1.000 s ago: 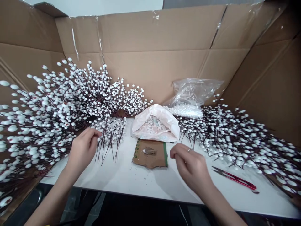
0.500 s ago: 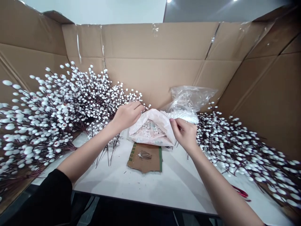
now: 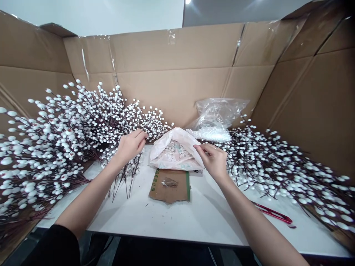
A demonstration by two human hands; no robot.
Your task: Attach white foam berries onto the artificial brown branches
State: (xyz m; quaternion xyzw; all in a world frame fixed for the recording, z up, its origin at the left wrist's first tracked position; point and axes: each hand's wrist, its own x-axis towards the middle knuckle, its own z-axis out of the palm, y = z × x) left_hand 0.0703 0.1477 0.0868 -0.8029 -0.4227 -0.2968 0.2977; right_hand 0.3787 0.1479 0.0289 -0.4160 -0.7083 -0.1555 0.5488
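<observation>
A white plastic bag [image 3: 159,157] lies with its mouth facing me, and small white beads [image 3: 175,149] show inside. My right hand [image 3: 213,158] pinches the bag's right edge between thumb and fingers. Left of the bag, my left hand [image 3: 131,146] is raised in front of white-berried branches [image 3: 111,111]; its fingers are drawn together, and what they hold, if anything, is hidden. Below that hand, several short berry sprigs [image 3: 129,173] rest with their dark stems pointing toward me. In front of the bag lies a piece of cardboard [image 3: 158,190] carrying a small brown lump [image 3: 169,182].
Cardboard walls [image 3: 155,51] enclose the white table [image 3: 202,218] at the back and sides. More berry branches [image 3: 266,162] spread along the right. Behind the bag sits clear plastic wrapping [image 3: 219,111] beside white beads [image 3: 215,133]. A red-handled tool [image 3: 274,213] lies at right.
My left hand has moved left, away from the bag toward the branches. My right hand stays at the bag's edge. The view has shifted slightly, showing more of the red tool.
</observation>
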